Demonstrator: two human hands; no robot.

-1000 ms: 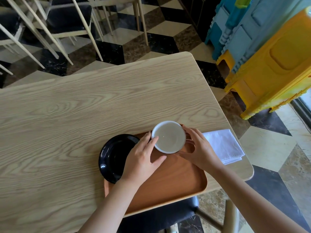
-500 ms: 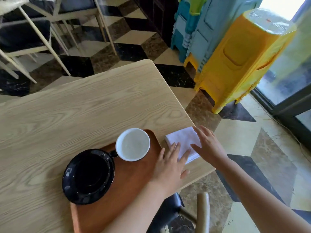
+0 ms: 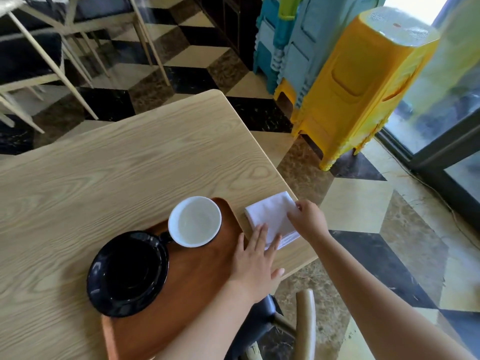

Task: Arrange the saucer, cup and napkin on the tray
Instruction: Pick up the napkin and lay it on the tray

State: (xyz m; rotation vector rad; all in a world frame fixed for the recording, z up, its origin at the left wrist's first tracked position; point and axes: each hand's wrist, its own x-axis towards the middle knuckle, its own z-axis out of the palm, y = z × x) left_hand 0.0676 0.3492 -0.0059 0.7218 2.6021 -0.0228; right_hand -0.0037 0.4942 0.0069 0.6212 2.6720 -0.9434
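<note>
A brown wooden tray (image 3: 197,276) lies at the table's near right edge. A black saucer (image 3: 127,272) sits on the tray's left end, overhanging its rim. A white cup (image 3: 194,221) with a dark handle stands on the tray's far part. A folded white napkin (image 3: 270,216) lies on the table just right of the tray. My left hand (image 3: 255,266) rests flat, fingers spread, with its fingertips on the napkin's near edge. My right hand (image 3: 307,219) pinches the napkin's right edge.
The light wooden table (image 3: 117,172) ends just right of the napkin. A chair (image 3: 291,323) stands below the near edge. Yellow and blue plastic stools (image 3: 358,84) are stacked on the checkered floor to the right. Chairs (image 3: 46,55) stand at the far left.
Both hands left the cup and moved right to the napkin. My right hand has closed its fingers on the napkin's right edge. The view swung rightward.
</note>
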